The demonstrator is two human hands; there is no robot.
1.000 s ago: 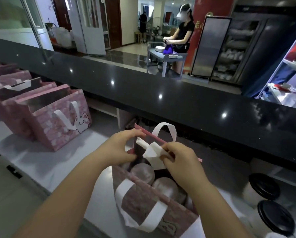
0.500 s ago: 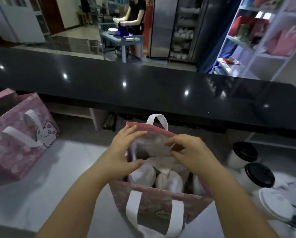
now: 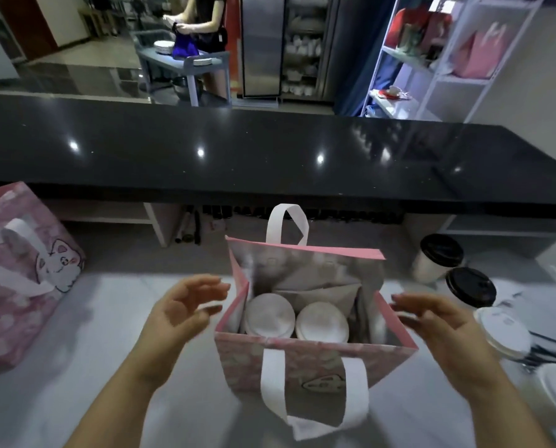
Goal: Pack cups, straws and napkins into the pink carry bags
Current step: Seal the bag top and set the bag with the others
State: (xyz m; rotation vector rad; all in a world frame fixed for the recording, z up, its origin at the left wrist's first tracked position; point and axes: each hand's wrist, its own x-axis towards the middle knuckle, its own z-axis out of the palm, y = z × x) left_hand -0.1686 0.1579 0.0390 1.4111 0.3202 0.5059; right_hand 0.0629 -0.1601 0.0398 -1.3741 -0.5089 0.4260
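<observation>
The pink carry bag (image 3: 315, 363) stands upright and open-mouthed on the pale surface (image 3: 115, 318). Inside are two white-lidded cups (image 3: 269, 315), with a folded napkin (image 3: 318, 297) behind them. Its walls look like thin, stiff card and its handles (image 3: 272, 376) like soft white ribbon. Loaded, it is probably bottom-heavy and best lifted by both handles. The left hand (image 3: 179, 313) and right hand (image 3: 444, 324) flank the bag, each grip wide and empty. Right of the bag stand black-lidded cups (image 3: 438, 257).
</observation>
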